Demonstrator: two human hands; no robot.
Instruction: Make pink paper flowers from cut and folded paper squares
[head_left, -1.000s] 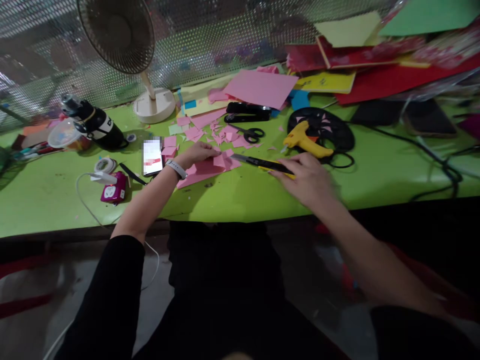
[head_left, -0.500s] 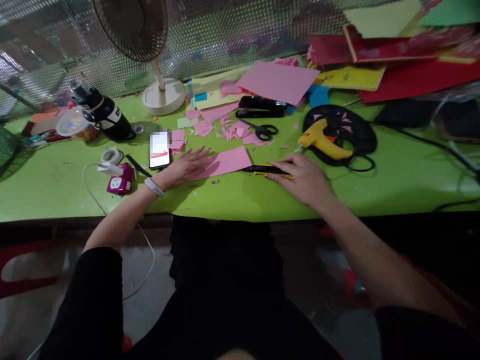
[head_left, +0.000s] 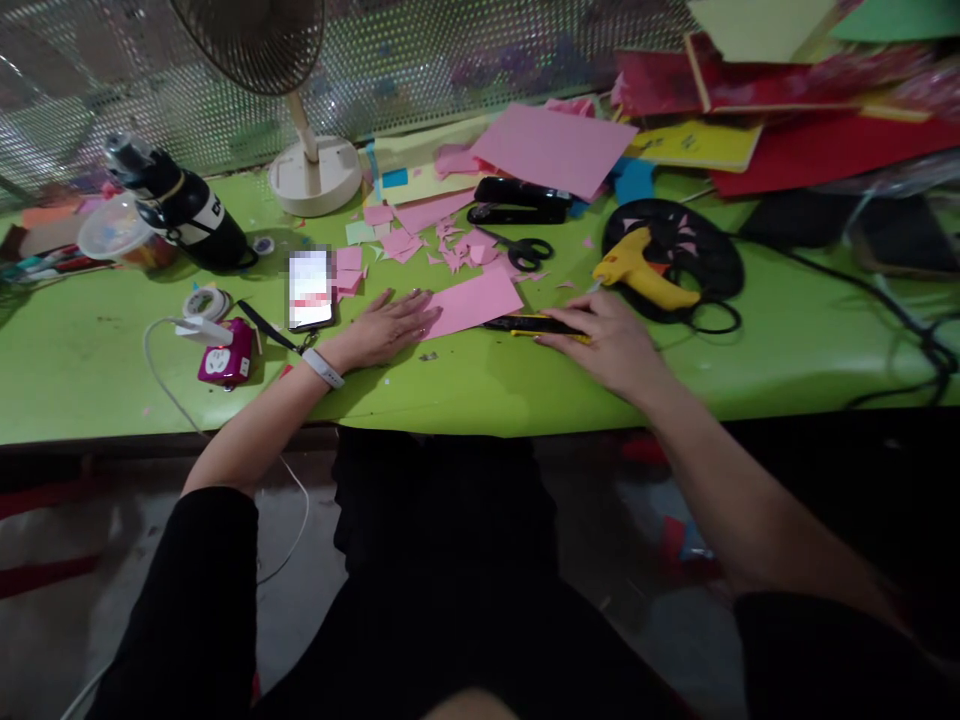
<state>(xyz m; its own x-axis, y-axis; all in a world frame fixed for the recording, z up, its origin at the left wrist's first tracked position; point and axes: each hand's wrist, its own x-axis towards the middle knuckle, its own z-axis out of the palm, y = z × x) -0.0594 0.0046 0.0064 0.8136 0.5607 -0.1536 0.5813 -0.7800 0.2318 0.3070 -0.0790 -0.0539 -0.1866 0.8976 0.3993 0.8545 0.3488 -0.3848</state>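
My left hand (head_left: 386,328) lies flat, fingers stretched out, over the left end of a pink paper strip (head_left: 480,302) on the green tabletop. A black and yellow utility knife (head_left: 534,325) is gripped in my right hand (head_left: 611,340), pointing left along the strip's lower right edge. Whether its blade touches the paper, I cannot tell. Behind the strip lie black-handled scissors (head_left: 529,252) and several pink paper scraps (head_left: 457,245). To the right of them, a yellow glue gun (head_left: 645,272) rests on a round black tray (head_left: 724,262).
Left of my hand are a phone (head_left: 310,290), a purple power adapter (head_left: 227,352) with a white cable, a tape roll (head_left: 206,303) and a black bottle (head_left: 196,215). A fan (head_left: 315,178), a black stapler (head_left: 517,202) and coloured paper sheets (head_left: 555,148) stand or lie behind.
The pink strip and my left hand have shifted right. The knife, formerly at the strip's right end, now lies along its lower edge. The camera view has moved slightly.
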